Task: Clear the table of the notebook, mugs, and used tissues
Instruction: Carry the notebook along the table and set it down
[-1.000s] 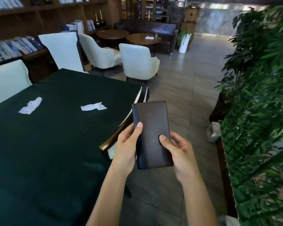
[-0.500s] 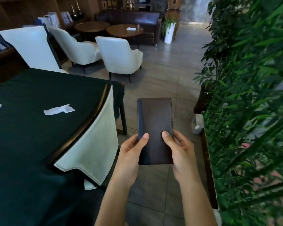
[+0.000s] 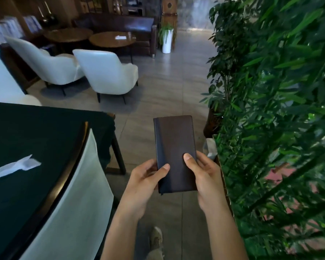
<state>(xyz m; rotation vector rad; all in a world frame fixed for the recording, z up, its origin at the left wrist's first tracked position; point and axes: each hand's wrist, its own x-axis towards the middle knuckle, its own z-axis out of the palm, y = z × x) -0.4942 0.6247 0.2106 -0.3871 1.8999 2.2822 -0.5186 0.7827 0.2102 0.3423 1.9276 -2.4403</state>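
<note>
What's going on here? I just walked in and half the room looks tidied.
A person is clearing the green-covered table. Both hands, left hand and right hand, hold a closed dark brown notebook out over the tiled floor, away from the table. One crumpled white tissue lies on the table. No mugs are in view.

Grey tiled floor [image 3: 169, 87] ahead of you. White armchairs [image 3: 107, 72], round wooden tables [image 3: 112, 39], dark sofa [image 3: 120, 23] behind. Leafy plants [image 3: 280, 109] on your right.
</note>
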